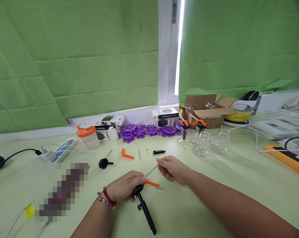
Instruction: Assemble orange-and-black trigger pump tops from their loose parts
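My left hand (pixel 126 185) is closed around a black pump head (pixel 138 189) with an orange lever (pixel 152 183) on its right side. From the head a long black tube (pixel 148 215) slants down toward me, beside a thin metal piece. A thin metal rod (pixel 151 170) rises up and right from the head. My right hand (pixel 173 169) pinches the upper end of that rod. Beyond my hands lie a loose orange lever (pixel 128 154), a black pump head (pixel 104 163) with a metal rod, a screw (pixel 139 154) and a black toothed piece (pixel 159 152).
Several glass bottles (pixel 200 150) stand at right, two with black and orange heads. Behind them is an open cardboard box (pixel 206 115). Purple plastic parts (pixel 151 130) line the back. A shaker cup (pixel 90 140), a power strip (pixel 65 148) and a blurred-out object (pixel 65 191) occupy the left.
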A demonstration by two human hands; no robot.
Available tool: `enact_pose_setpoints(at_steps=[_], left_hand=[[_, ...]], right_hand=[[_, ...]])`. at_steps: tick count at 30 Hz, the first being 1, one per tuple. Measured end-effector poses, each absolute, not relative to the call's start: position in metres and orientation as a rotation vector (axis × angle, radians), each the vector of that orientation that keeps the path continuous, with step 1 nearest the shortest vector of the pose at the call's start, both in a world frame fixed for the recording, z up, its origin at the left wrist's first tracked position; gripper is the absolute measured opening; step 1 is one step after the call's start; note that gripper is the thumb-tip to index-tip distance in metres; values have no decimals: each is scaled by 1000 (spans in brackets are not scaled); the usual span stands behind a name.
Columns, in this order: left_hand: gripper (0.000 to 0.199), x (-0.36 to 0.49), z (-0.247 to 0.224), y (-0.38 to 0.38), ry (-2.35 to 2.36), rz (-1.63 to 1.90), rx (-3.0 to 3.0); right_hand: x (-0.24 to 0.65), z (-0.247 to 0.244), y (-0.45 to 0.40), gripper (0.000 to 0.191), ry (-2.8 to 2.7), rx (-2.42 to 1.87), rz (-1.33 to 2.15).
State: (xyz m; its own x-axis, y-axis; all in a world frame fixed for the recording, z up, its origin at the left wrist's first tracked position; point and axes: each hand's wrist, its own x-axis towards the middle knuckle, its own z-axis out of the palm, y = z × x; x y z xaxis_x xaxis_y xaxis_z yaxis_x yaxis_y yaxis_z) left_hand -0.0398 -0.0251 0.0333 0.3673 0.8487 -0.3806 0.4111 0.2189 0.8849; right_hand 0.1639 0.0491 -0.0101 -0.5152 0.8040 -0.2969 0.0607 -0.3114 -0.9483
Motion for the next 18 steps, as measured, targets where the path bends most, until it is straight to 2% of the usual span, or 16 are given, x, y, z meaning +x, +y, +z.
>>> enact_pose_setpoints(at_steps=[5, 10, 13, 18], left_hand=[[35, -42, 30, -24, 1255, 437, 1377], [36, -43, 28, -23, 1264, 420, 1412], [37, -44, 28, -21, 1270, 378, 1417], [37, -44, 29, -19, 1262, 329, 1438]], right_hand=[[165, -12, 50, 30, -1378, -939, 1886], [164, -15, 52, 36, -1402, -1097, 1920], [165, -16, 53, 28, -1421, -951, 1881], [164, -15, 51, 28, -1359, -909, 1901]])
